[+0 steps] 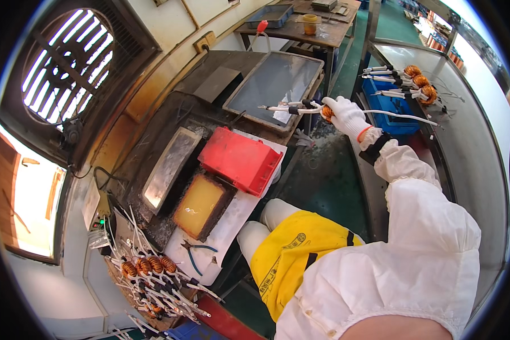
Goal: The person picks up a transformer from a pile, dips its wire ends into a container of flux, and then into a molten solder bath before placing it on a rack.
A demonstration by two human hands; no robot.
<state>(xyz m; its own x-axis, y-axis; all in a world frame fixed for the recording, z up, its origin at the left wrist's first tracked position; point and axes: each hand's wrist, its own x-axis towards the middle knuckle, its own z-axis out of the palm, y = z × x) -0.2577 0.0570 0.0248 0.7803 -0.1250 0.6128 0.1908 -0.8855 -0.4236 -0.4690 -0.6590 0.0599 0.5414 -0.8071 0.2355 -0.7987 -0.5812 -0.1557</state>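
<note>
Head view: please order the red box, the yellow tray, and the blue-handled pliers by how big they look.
1. red box
2. yellow tray, a little smaller, though not by much
3. blue-handled pliers, clearly the smallest

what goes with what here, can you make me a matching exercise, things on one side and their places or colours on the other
Things:
1. copper coil
2. red box
3. pliers
4. flat metal tray

Places or colours:
a. lying on the white sheet beside the yellow block
b. gripped in the gloved right hand
c. upside down between the yellow block and the tray
d. grey, at the far end of the dark bench

Pairs: 1-b, 2-c, 3-a, 4-d
</note>
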